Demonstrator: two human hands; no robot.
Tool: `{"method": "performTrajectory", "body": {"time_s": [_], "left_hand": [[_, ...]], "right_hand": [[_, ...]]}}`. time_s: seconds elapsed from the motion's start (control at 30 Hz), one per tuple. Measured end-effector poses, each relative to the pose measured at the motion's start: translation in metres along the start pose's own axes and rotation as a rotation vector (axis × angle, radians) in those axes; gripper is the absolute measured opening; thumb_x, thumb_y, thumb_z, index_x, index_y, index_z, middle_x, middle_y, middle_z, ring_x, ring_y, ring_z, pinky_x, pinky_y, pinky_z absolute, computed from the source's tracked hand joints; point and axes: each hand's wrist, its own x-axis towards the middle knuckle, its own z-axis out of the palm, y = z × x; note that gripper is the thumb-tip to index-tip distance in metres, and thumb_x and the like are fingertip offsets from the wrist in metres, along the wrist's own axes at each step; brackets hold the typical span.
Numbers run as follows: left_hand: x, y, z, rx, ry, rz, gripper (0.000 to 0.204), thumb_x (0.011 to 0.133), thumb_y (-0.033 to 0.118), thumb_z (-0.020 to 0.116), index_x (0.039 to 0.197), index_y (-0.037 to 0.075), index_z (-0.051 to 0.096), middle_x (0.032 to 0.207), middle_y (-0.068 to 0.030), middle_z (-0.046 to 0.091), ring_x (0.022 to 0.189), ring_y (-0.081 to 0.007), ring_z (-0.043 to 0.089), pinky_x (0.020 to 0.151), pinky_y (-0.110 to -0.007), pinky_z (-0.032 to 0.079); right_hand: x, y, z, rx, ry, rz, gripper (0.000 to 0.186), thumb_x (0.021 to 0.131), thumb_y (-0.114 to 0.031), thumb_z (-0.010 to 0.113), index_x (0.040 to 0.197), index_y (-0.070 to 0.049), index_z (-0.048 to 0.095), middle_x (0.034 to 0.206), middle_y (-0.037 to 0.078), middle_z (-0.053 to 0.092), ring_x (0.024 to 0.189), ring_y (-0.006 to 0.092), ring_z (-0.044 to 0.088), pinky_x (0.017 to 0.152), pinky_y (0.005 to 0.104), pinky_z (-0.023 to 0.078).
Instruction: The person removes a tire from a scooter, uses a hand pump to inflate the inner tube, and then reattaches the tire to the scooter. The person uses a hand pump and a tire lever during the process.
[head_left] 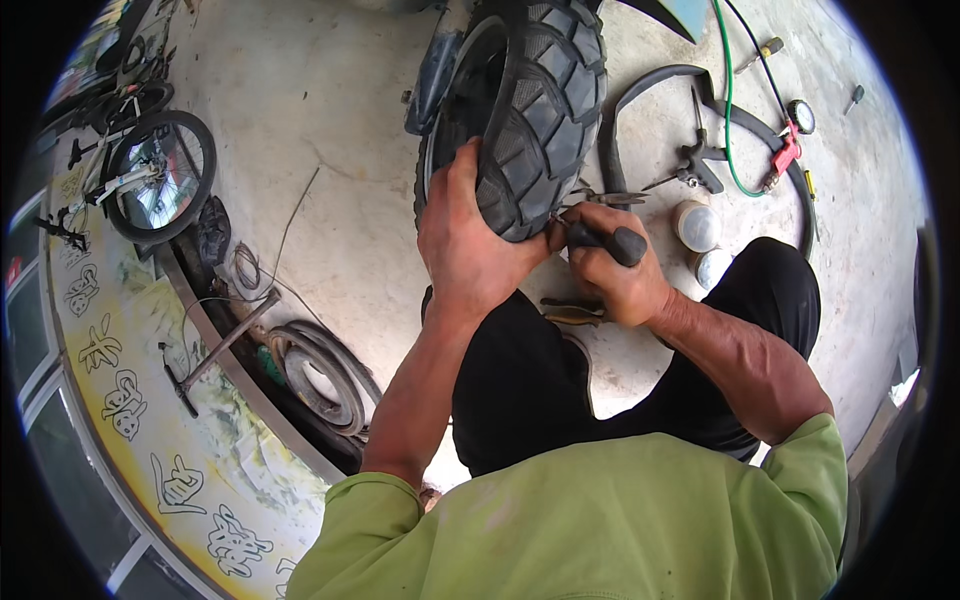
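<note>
The black, chunky-treaded rubber tyre [548, 110] stood at far centre, the left hand [475, 240] clasping its near end, fingers curled; the right hand's [625, 270] fingers clenched a black-handled tool [628, 247] that, over-pushed, might have slipped into the left hand.

Tyre [545, 110]: matt rubber, coarse blocky tread
Tool handle [628, 247]: smooth, faintly glossy
Floor [310, 100]: matt, concrete-like
Shirt [610, 510]: creased matt cloth
Inflator [787, 154]: glossy plastic

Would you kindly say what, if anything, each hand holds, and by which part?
The right hand holds a tool by its handle; the left hand, the tire by its near end.
</note>
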Motion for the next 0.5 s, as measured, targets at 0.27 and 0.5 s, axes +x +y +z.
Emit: {"method": "performTrajectory", "body": {"time_s": [0.27, 0.5], "left_hand": [[-0.004, 0.022, -0.01, 0.049, -0.066, -0.143, 0.109, 0.056, 0.029, 0.101, 0.147, 0.005, 0.049, 0.135, -0.0171, 0.06, 0.126, -0.0365, 0.061, 0.103, -0.046, 0.052], [-0.006, 0.025, -0.019, 0.108, -0.029, -0.089, 0.107, 0.055, 0.041, 0.099, 0.144, 0.008, 0.049, 0.131, -0.0203, 0.062, 0.122, -0.0403, 0.062, 0.098, -0.052, 0.053]], "right_hand": [[-0.006, -0.007, -0.011, 0.189, -0.064, 0.125, 0.024, 0.082, -0.012, 0.057, 0.097, 0.003, 0.067, 0.066, 0.0, 0.048, 0.057, 0.009, 0.045, 0.054, 0.0283, 0.038], [-0.005, -0.005, -0.004, 0.464, -0.097, 0.179, 0.013, 0.088, -0.01, 0.057, 0.095, -0.001, 0.063, 0.065, -0.006, 0.038, 0.054, 0.0063, 0.032, 0.047, 0.0277, 0.027]]}}
